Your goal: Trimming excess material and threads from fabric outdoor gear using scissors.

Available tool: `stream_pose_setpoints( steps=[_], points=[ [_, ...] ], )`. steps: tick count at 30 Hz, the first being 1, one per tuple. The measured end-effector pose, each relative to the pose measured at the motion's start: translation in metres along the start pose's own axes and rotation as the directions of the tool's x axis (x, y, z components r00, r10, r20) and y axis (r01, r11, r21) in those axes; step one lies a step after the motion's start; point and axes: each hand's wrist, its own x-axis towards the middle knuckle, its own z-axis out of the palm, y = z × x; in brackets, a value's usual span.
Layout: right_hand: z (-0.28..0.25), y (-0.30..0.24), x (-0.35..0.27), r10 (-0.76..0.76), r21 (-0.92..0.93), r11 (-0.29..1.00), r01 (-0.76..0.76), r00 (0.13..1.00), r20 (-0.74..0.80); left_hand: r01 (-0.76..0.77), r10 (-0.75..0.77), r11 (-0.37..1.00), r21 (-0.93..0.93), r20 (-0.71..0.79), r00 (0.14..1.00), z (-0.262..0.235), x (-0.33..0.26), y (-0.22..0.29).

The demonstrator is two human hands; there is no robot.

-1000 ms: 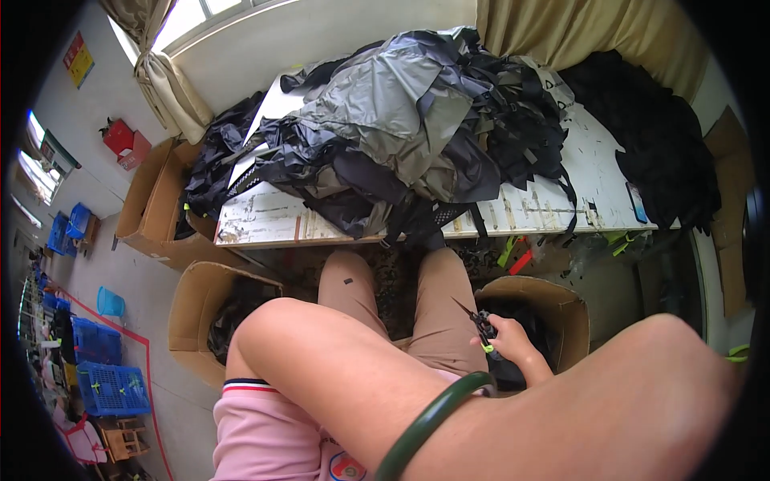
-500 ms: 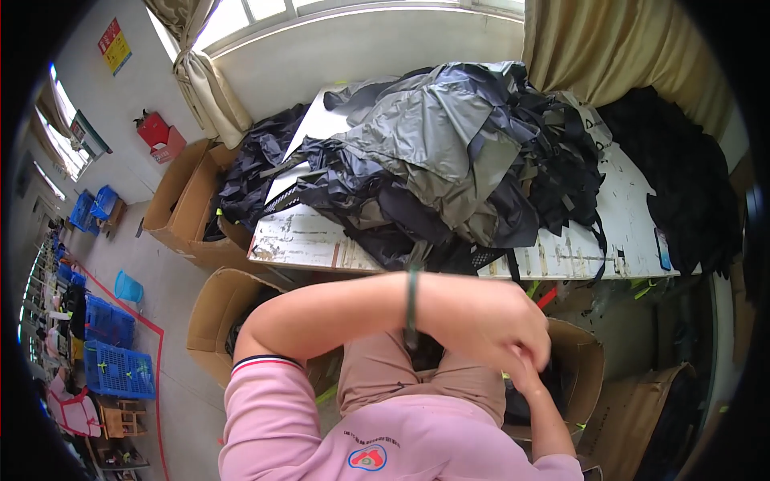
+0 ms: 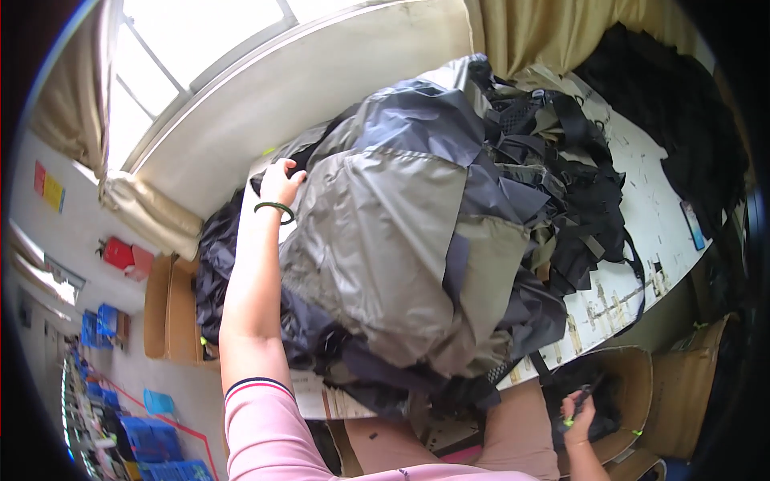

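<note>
A large heap of grey and black fabric pieces [image 3: 377, 240], some with straps and mesh, covers most of the white table [image 3: 593, 313]. My left arm stretches across the heap's left side. At its far left edge my left hand [image 3: 281, 183], with a dark green bangle [image 3: 275, 208] at the wrist, has thumb and fingers bent and apart beside dark cloth. Low on the right, my right hand [image 3: 579, 418] is closed around a small black tool [image 3: 588, 391] with a yellow-green part; its exact kind is unclear. That hand is over an open cardboard box holding dark material.
Black cloth [image 3: 682, 136] lies piled at the table's far right, near a phone-like object [image 3: 692, 224]. Cardboard boxes [image 3: 628, 389] stand by the table's front right, and another box [image 3: 171, 309] is at its left. Blue crates [image 3: 156, 439] sit on the floor farther left.
My hands were together in front of my body; now they are apart. The left has reached out to the heap's far left edge, the right has dropped lower right. The view has moved closer to the table.
</note>
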Motion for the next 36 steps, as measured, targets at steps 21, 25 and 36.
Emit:
stream_pose_setpoints(
  steps=[21, 25, 36],
  points=[
    [-0.121, 0.072, 0.044, 0.067, -0.324, 0.939, -0.113, 0.986, -0.151, -0.102, 0.104, 0.995, 0.019, -0.210, 0.972, 0.017, 0.082, 0.020],
    [-0.138, 0.085, 0.044, -0.016, -0.331, 0.943, -0.022, 0.993, -0.113, -0.166, 0.125, 0.982, -0.095, -0.338, 0.933, -0.090, 0.047, 0.044],
    [-0.127, 0.042, 0.022, -0.096, -0.189, 0.977, 0.094, 0.995, -0.002, -0.403, 0.283, 0.843, -0.356, -0.343, 0.896, -0.231, -0.133, 0.175]
  ],
)
